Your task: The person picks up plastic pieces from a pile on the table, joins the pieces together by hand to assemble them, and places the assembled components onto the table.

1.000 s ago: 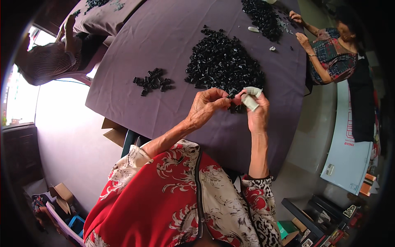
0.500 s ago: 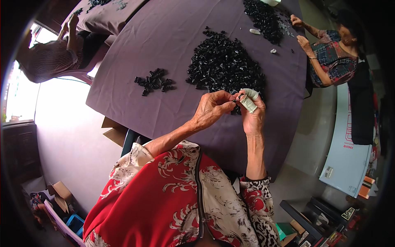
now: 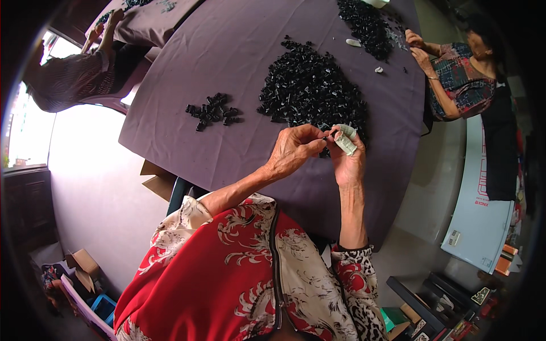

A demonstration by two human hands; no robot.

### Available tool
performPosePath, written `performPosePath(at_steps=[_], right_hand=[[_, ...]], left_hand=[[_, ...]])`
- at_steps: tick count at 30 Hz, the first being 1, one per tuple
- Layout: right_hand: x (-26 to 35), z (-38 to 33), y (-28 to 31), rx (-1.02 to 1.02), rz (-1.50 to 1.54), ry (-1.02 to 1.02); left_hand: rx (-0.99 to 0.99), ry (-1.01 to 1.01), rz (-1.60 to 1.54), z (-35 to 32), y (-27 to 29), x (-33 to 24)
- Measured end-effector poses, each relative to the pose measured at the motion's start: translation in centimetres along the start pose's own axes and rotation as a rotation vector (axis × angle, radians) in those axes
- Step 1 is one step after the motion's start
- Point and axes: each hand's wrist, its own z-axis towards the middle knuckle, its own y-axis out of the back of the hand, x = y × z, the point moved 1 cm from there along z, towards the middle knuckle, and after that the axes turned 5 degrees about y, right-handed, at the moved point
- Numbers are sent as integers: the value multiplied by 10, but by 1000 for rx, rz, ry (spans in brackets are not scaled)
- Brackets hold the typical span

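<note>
My left hand (image 3: 291, 150) is closed in a pinch at the near edge of a large heap of small black plastic parts (image 3: 310, 85). Its thumb and forefinger meet my right hand (image 3: 348, 165), whose thumb and a finger are wrapped in whitish tape (image 3: 345, 143). Between the fingertips of both hands shows a small black plastic part (image 3: 328, 137), mostly covered by the fingers. The right fingers are closed around it, with the taped thumb pressing from the near side. A smaller group of similar black parts (image 3: 211, 112) lies apart on the purple-grey tablecloth (image 3: 239, 62), left of the heap.
Another black heap (image 3: 364, 28) lies at the far right, before a seated person (image 3: 463, 79) whose hands are at the table edge. A second person (image 3: 74, 79) works at another table, far left. Boxes (image 3: 85, 273) stand on the floor lower left; a large pale-blue carton (image 3: 472, 227) stands right.
My hands stay together at the heap's near edge; the right fingers and taped thumb have turned slightly. The two other people's hands have shifted.
</note>
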Motion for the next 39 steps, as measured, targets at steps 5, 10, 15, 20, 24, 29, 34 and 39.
performPosePath(at_steps=[5, 10, 15, 20, 24, 29, 34, 39], right_hand=[[-3, -1, 3, -6, 14, -21], [4, -6, -9, -58, -241, 43], [13, -7, -15, 6, -438, 120], [16, -9, -17, 61, -602, 176], [14, -8, -13, 102, -735, 211], [14, -9, -6, 185, -855, 148], [18, -14, -17, 458, -1569, 665], [9, -12, -11, 544, -1648, 696]], left_hand=[[-9, -13, 32, 0, 0, 2], [-38, -10, 50, 0, 2, 1], [-63, -57, 171, -1, 3, 0], [-25, 23, 121, -1, 4, -4], [20, 17, 58, 3, 7, 6], [102, 140, -198, 5, 12, 15], [52, 187, -312, 6, 10, 32], [76, 237, -318, 2, 8, 36]])
